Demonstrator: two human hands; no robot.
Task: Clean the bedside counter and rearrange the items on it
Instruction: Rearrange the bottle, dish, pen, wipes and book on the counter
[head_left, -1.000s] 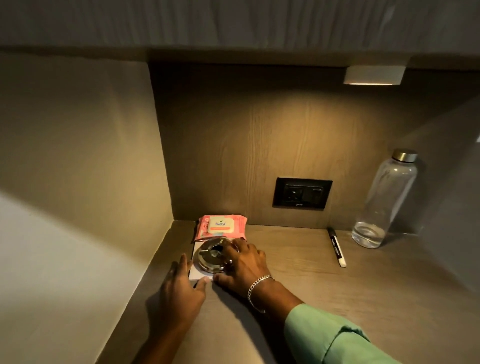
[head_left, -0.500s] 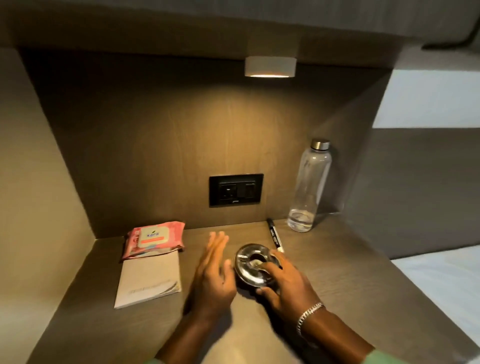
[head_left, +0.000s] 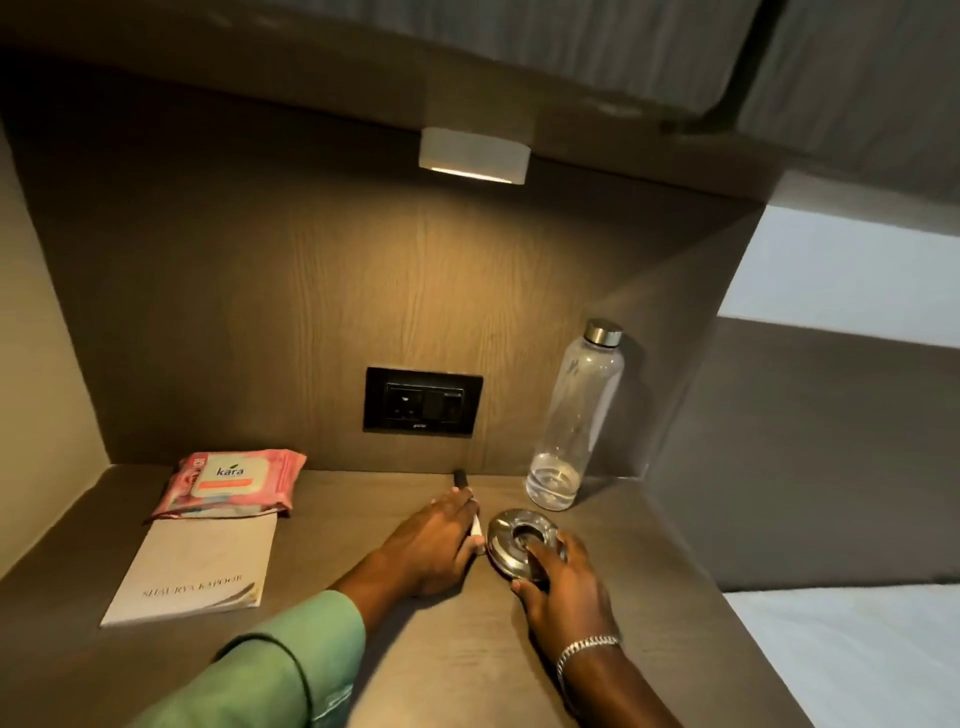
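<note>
A round metal ashtray (head_left: 511, 540) rests on the wooden counter (head_left: 363, 649), just in front of a clear water bottle (head_left: 576, 415). My right hand (head_left: 563, 587) grips the ashtray's near edge, fingers dipping into its hollow. My left hand (head_left: 434, 545) lies over a black-and-white marker (head_left: 461, 479); only the marker's black tip and a white strip show. At the left, a pink wet-wipes pack (head_left: 234, 483) sits against the back, overlapping the top of a white booklet (head_left: 195, 566).
A black socket plate (head_left: 422, 400) is set in the back panel, under a small lamp (head_left: 474, 156). Walls close the niche at left and right. A white bed surface (head_left: 852, 654) lies beyond the counter's right edge.
My right hand has slid the ashtray from the booklet across to the right, next to the bottle. My left hand has moved from beside the ashtray onto the marker.
</note>
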